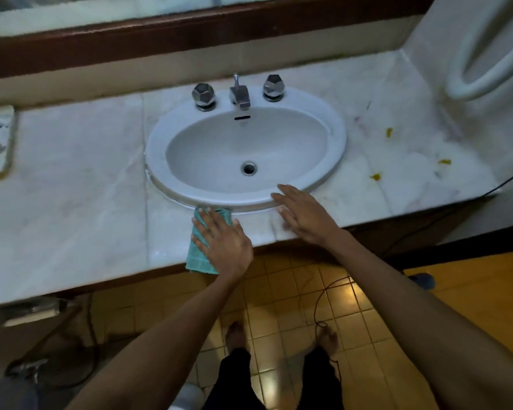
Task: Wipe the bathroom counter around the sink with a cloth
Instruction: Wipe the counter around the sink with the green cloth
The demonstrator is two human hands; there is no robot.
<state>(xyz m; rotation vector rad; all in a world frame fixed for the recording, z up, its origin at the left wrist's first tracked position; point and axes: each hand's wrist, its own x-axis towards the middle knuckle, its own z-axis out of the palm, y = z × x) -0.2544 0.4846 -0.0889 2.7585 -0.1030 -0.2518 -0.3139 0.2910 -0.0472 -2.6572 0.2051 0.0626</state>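
The left hand [222,244] lies flat and open on the cloth [200,250], pressing it on the counter [71,187] at the sink's [335,137] 6 o'clock. The right hand [305,216] is open, holding nothing. Wiping is under way. Next, I think, slide toward the yellow spots [388,132] at 3 o'clock.

the teal checked woven cloth [200,253] shows a fine grid pattern. the pale white marble surface [71,184] carries faint grey veining and a few small yellow-orange spots [389,132] on its right part. the oval white ceramic sink [246,149] has shiny silver metal faucet handles [203,94]. the floor of square yellow tiles [282,294] has pale grout lines. a dark brown wooden band [190,37] runs behind.
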